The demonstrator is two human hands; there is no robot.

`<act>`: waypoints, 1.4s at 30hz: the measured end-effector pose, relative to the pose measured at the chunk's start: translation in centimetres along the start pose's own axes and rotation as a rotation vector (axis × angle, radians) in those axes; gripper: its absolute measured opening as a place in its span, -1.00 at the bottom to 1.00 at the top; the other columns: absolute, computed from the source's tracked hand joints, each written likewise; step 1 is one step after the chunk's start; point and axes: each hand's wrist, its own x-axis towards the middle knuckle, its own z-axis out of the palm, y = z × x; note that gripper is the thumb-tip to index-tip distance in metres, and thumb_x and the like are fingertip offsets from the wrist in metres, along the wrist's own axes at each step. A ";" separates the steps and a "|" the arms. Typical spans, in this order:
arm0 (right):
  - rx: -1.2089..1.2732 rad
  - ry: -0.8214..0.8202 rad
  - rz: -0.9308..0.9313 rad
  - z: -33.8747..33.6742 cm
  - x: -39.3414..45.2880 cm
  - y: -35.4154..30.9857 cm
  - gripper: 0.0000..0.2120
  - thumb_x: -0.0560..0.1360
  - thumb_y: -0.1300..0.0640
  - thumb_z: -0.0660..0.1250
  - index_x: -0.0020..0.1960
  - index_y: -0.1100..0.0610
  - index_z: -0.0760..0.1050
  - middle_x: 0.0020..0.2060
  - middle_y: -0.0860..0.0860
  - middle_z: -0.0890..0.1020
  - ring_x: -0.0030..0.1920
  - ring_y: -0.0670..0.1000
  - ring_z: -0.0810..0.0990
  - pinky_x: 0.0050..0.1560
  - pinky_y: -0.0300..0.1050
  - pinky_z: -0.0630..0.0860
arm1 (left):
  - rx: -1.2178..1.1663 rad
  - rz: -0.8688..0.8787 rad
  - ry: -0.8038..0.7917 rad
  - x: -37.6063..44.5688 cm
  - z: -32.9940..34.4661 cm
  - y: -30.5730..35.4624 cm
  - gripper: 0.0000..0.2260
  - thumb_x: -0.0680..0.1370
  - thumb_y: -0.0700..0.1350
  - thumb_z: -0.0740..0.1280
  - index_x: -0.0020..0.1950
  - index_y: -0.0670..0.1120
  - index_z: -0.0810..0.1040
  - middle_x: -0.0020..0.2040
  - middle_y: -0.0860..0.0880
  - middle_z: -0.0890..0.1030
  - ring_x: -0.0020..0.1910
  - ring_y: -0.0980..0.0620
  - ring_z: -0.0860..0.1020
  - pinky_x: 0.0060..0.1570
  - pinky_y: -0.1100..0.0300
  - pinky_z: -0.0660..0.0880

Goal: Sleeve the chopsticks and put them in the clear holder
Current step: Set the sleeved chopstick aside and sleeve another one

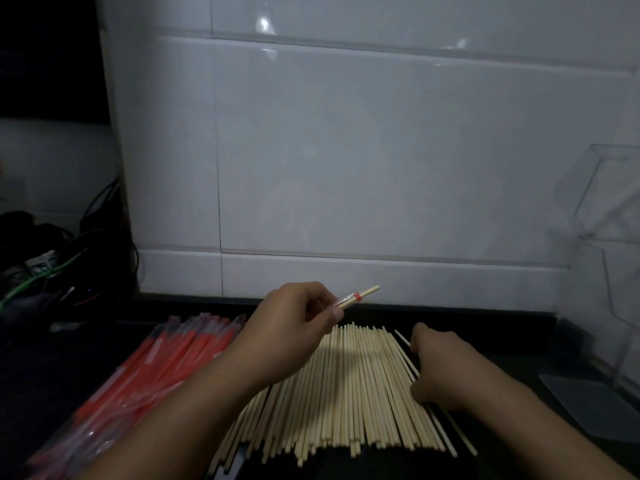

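Observation:
A wide pile of bare wooden chopsticks (349, 393) lies on the dark counter in front of me. Left of it is a stack of red and clear plastic sleeves (166, 355). My left hand (294, 327) is raised over the pile and pinches a sleeved chopstick (358, 296), whose wooden tip sticks out of the sleeve toward the wall. My right hand (440, 368) rests on the right edge of the pile with its fingers curled onto loose chopsticks. The clear holder (609, 209) stands at the far right against the tiled wall.
A white tiled wall (346, 150) rises right behind the counter. Tangled cables (52, 265) and dark gear sit at the left. A flat clear plastic base (595, 407) lies at the right, under the holder.

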 end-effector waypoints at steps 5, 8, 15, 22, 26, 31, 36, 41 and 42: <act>0.080 -0.050 -0.016 -0.7 -0.2 0.4 -0.67 0.40 0.08 0.45 0.06 -0.04 0.37 -0.08 -0.09 0.48 -0.12 -0.13 0.50 -0.23 -0.25 0.46 | -0.001 -0.001 0.003 0.1 -0.1 0.2 -0.92 0.60 0.01 0.32 0.03 0.10 0.61 -0.19 0.09 0.63 -0.22 0.17 0.56 -0.16 0.20 0.54; 0.130 -0.044 -0.063 -1.2 -0.3 1.0 -0.91 0.47 0.06 0.38 -0.04 -0.01 0.51 -0.11 -0.09 0.57 -0.13 -0.14 0.54 -0.19 -0.25 0.48 | 0.000 0.002 0.009 0.0 -0.2 0.3 -0.91 0.60 0.01 0.32 0.04 0.09 0.61 -0.18 0.08 0.63 -0.21 0.16 0.57 -0.13 0.14 0.59; 0.648 0.268 -0.220 -1.7 0.0 1.6 -0.73 0.50 0.39 0.25 -0.12 0.10 0.65 -0.35 0.08 0.67 -0.34 -0.05 0.67 -0.28 -0.29 0.55 | -0.016 0.001 0.013 0.0 -0.4 0.4 -0.92 0.61 0.02 0.31 0.02 0.11 0.61 -0.19 0.07 0.64 -0.22 0.15 0.58 -0.12 0.14 0.58; 1.184 0.741 -0.430 -2.5 -0.6 1.1 -0.77 0.43 0.44 0.42 -0.02 0.17 0.59 -0.20 0.08 0.73 -0.15 -0.03 0.72 -0.08 -0.30 0.61 | -0.053 0.002 -0.005 0.1 -0.4 0.4 -0.96 0.57 0.00 0.38 -0.05 0.12 0.63 -0.19 0.04 0.65 -0.24 0.12 0.59 -0.18 0.14 0.59; 1.376 0.808 -0.404 -2.3 -0.8 0.0 -0.90 0.59 0.23 0.28 -0.01 0.17 0.58 -0.29 0.13 0.69 -0.36 0.00 0.66 -0.45 -0.32 0.43 | -0.081 -0.009 -0.024 0.1 -0.3 0.4 -0.95 0.56 -0.01 0.38 -0.05 0.12 0.64 -0.19 0.05 0.65 -0.25 0.15 0.60 -0.24 0.30 0.55; 1.586 0.707 -0.315 -2.2 -1.1 -0.4 -0.77 0.66 0.17 0.14 -0.01 0.21 0.54 -0.38 0.11 0.61 -0.44 0.00 0.54 -0.50 -0.24 0.36 | -0.070 -0.008 -0.019 0.1 -0.3 0.4 -0.95 0.56 -0.01 0.39 -0.06 0.10 0.65 -0.21 0.05 0.66 -0.26 0.16 0.59 -0.23 0.24 0.54; 1.729 0.633 -0.295 -2.6 -1.2 -0.5 -0.76 0.66 0.17 0.13 -0.05 0.22 0.52 -0.44 0.08 0.56 -0.47 -0.02 0.49 -0.36 -0.09 0.29 | -0.069 -0.008 -0.027 0.0 -0.3 0.3 -0.94 0.56 0.00 0.39 -0.06 0.09 0.66 -0.22 0.05 0.66 -0.26 0.15 0.58 -0.19 0.15 0.56; 1.710 0.603 -0.312 -2.4 -1.1 -0.5 -0.76 0.66 0.17 0.13 -0.07 0.22 0.52 -0.45 0.07 0.56 -0.49 -0.02 0.48 -0.38 -0.11 0.30 | -0.055 -0.009 -0.033 0.0 -0.2 0.3 -0.93 0.56 0.01 0.39 -0.06 0.09 0.66 -0.21 0.05 0.66 -0.24 0.11 0.60 -0.12 0.04 0.59; 1.701 0.598 -0.310 -2.3 -1.0 -0.6 -0.76 0.66 0.17 0.14 -0.07 0.22 0.53 -0.45 0.07 0.56 -0.49 -0.03 0.47 -0.41 -0.14 0.31 | -0.054 -0.008 -0.033 0.0 -0.2 0.3 -0.93 0.56 0.01 0.39 -0.07 0.09 0.66 -0.21 0.04 0.66 -0.23 0.09 0.61 -0.11 0.02 0.59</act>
